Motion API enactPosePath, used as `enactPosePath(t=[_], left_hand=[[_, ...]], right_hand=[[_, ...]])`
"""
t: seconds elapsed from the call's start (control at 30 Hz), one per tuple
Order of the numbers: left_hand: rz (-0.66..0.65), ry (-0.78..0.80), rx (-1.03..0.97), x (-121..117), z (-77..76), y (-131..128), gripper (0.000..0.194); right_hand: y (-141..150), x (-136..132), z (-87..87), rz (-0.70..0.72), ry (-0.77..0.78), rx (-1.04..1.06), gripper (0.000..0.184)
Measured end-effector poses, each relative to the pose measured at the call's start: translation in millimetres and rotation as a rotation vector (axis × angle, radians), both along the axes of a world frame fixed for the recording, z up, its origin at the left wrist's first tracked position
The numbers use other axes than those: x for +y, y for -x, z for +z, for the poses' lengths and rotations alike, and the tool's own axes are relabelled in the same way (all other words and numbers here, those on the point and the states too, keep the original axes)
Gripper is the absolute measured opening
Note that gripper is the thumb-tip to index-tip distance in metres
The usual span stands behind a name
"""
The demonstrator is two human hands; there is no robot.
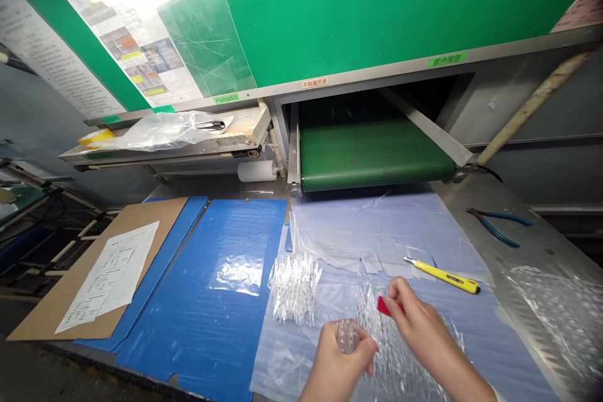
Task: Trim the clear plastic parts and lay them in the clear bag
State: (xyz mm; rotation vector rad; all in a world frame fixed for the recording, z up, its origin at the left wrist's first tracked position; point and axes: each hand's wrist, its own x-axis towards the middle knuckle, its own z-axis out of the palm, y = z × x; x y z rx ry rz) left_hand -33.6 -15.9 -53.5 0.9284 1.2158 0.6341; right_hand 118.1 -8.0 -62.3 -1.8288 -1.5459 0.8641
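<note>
My left hand (342,361) is closed around a bundle of clear plastic pieces (347,336), whose rounded ends show above the fingers. Just to its right, my right hand (421,323) pinches a small red piece (384,306); its exact kind I cannot make out. Beneath and between both hands spreads a loose pile of thin clear plastic strips (391,352). A neater stack of similar clear strips (294,289) lies left of the hands. Beyond my right hand rests a yellow utility knife (443,274), untouched.
A green conveyor belt (372,154) ends at the table's back. Blue-handled pliers (499,223) and a clear plastic bag (560,314) lie at right. On the left are a blue board (188,301) with a small clear bag (237,273) and cardboard (136,220) bearing papers.
</note>
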Motion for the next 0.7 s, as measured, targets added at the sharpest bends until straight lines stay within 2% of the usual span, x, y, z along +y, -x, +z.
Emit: enactPosePath(t=[0.1,0.17,0.23,0.4,0.47,0.53,0.6,0.7], left_hand=[[-0.018,-0.022,0.009,-2,-3.0,-1,0.011],[-0.020,-0.037,0.000,-5,-4.9,-1,0.013],[-0.001,-0.052,-0.017,-6,-6.9,0,0.018],[0.232,-0.137,-0.219,-1,-12.7,8,0.029],[0.311,-0.021,-0.357,2,-16.5,9,0.029],[0.344,0.162,-0.502,3,-21.1,11,0.030],[0.354,0.333,-0.606,1,-25.7,13,0.029],[0.317,0.495,-0.689,-6,-32.7,20,0.021]], right_hand=[[2,1,-0.8,-0.059,0.026,0.051,0.019],[6,0,-2.7,0.006,0.048,0.131,0.020],[7,-1,-9.7,0.054,0.079,0.100,0.018],[-12,5,-34.8,0.039,0.151,-0.101,0.020],[-18,16,-36.9,0.031,0.174,-0.169,0.025],[-17,29,-35.1,0.060,0.193,-0.251,0.026],[-8,44,-33.5,0.126,0.216,-0.342,0.022],[11,60,-36.8,0.219,0.275,-0.479,0.022]])
